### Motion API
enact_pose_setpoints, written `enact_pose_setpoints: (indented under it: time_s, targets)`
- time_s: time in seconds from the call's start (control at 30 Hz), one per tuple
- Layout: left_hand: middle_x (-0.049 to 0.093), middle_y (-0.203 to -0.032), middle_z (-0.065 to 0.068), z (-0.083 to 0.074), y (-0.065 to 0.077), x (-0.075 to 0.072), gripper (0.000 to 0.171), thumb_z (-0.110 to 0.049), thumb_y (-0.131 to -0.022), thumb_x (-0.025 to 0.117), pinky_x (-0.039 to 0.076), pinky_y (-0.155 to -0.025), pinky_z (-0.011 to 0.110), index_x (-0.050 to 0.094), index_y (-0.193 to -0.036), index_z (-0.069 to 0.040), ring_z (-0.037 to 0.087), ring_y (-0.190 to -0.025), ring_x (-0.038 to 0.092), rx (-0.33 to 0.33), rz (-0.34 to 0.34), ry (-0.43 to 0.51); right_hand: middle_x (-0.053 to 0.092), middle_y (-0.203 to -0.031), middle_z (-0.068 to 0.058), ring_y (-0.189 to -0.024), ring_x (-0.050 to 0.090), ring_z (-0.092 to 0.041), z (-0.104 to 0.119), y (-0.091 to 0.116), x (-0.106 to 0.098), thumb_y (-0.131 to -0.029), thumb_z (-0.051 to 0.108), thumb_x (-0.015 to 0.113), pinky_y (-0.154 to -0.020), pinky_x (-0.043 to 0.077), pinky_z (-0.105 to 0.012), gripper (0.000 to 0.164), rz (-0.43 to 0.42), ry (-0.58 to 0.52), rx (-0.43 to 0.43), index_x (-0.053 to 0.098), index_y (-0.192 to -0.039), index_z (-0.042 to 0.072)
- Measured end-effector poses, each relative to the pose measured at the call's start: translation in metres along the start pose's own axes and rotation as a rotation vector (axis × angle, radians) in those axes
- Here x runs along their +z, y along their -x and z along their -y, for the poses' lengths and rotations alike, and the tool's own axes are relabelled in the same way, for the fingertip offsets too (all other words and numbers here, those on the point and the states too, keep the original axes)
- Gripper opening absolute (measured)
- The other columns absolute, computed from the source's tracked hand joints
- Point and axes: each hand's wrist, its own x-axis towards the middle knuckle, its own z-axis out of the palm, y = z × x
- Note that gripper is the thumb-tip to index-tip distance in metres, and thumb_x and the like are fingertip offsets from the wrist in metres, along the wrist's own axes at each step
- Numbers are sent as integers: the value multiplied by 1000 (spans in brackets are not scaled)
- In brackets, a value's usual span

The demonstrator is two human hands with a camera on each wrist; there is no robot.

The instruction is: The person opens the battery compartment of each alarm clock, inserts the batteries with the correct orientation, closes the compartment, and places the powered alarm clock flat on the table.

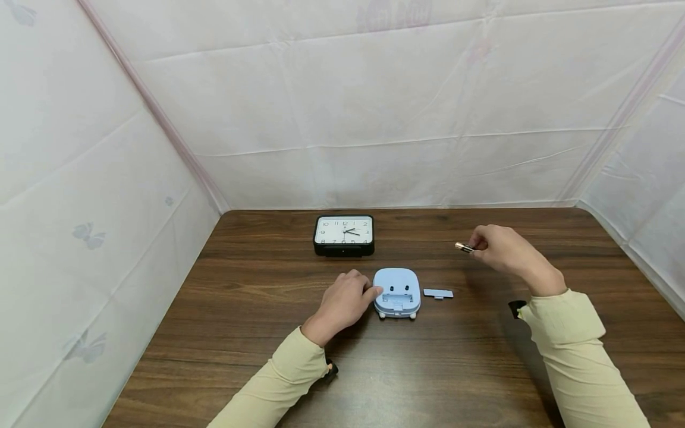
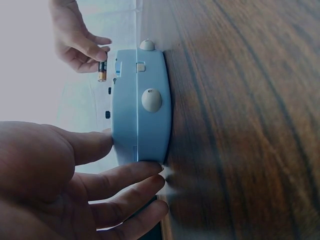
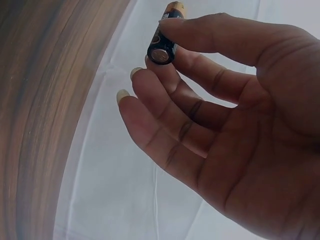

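Observation:
A light-blue alarm clock (image 1: 396, 278) lies face down, two black knobs and an uncovered battery compartment (image 1: 397, 298) facing up. My left hand (image 1: 345, 299) grips its left side, thumb on the back and fingers against the edge; the left wrist view shows its small white feet (image 2: 151, 100). Over the table to the right, my right hand (image 1: 500, 248) pinches a black and copper battery (image 1: 464, 247) between thumb and fingers. The right wrist view shows the battery's flat end (image 3: 161, 55) towards the palm side. The blue battery cover (image 1: 438, 293) lies just right of the clock.
A black rectangular clock (image 1: 343, 235) with a white dial stands behind the blue one, near the back of the brown wooden table (image 1: 257, 333). White patterned sheeting (image 1: 342, 107) walls the table at the back and both sides.

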Motion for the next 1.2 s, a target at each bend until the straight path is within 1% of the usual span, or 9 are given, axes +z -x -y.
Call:
enact_pose_setpoints:
  time_s: [0.47, 0.67, 0.8, 0.97, 1.2]
  targets:
    - [68, -108, 9, 0, -1, 1, 27, -30, -107, 66, 53, -81, 45, 77, -97, -7, 31, -103, 62, 3, 3, 8, 67, -86, -3, -77, 60, -21, 19, 2, 6, -89, 2, 77, -71, 50, -44, 8, 10, 21, -71, 71, -94, 3]
    - [68, -110, 9, 0, -1, 1, 28, -30, -107, 66, 53, -82, 45, 77, -98, -6, 31, -104, 62, -3, 7, 11, 65, -86, -1, -77, 59, -18, 29, 4, 10, -88, -1, 76, -70, 50, -42, 9, 15, 22, -136, 70, -92, 5]
    - [68, -109, 8, -1, -1, 1, 28, -30, -107, 66, 53, -81, 45, 77, -98, -6, 30, -104, 62, -4, 6, 12, 63, -87, -1, -77, 57, -17, 37, 6, 12, -90, -2, 76, -69, 50, -40, 11, 34, 14, -171, 69, -93, 6]
    - [68, -109, 9, 0, -1, 1, 28, -30, -107, 66, 53, -80, 44, 77, -97, -6, 31, -103, 62, -2, 3, 14, 61, -87, 0, -76, 56, -16, 44, 6, 16, -91, -1, 76, -69, 49, -39, 11, 59, 20, -181, 68, -93, 6]
    - [68, -109, 8, 0, -1, 0, 28, -30, -107, 66, 53, -80, 44, 77, -98, -6, 30, -103, 62, -1, 3, 15, 60, -87, 0, -75, 55, -14, 48, 7, 19, -90, -1, 77, -69, 49, -38, 12, 63, 35, -205, 68, -92, 7]
